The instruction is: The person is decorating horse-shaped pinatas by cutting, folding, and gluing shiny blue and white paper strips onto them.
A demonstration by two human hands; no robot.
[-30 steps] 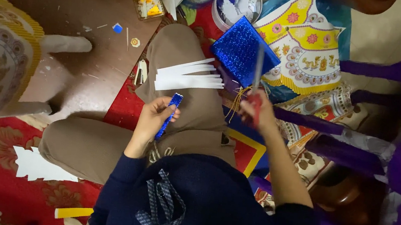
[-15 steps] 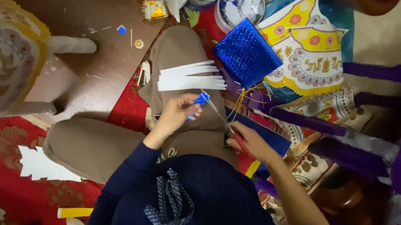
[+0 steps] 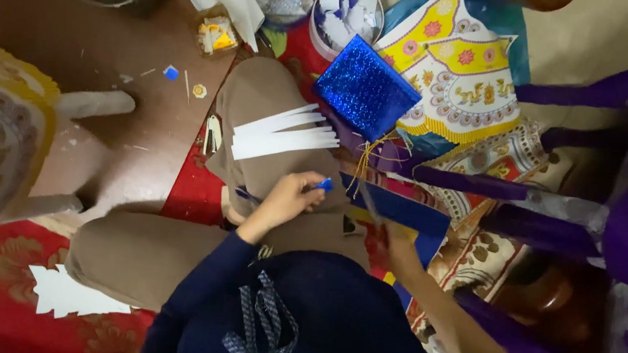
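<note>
Near the centre of the frame the left hand [image 3: 289,197] pinches a small blue glitter strip [image 3: 324,185] over the lap. Just right of it the right hand [image 3: 398,247] is closed around red-handled scissors [image 3: 370,205], blades angled up toward the strip; they are too blurred to tell whether they touch it. This looks like trimming the strip. A clean cut would call for holding the strip taut between the blades. White paper strips [image 3: 281,133] lie on the knee above.
</note>
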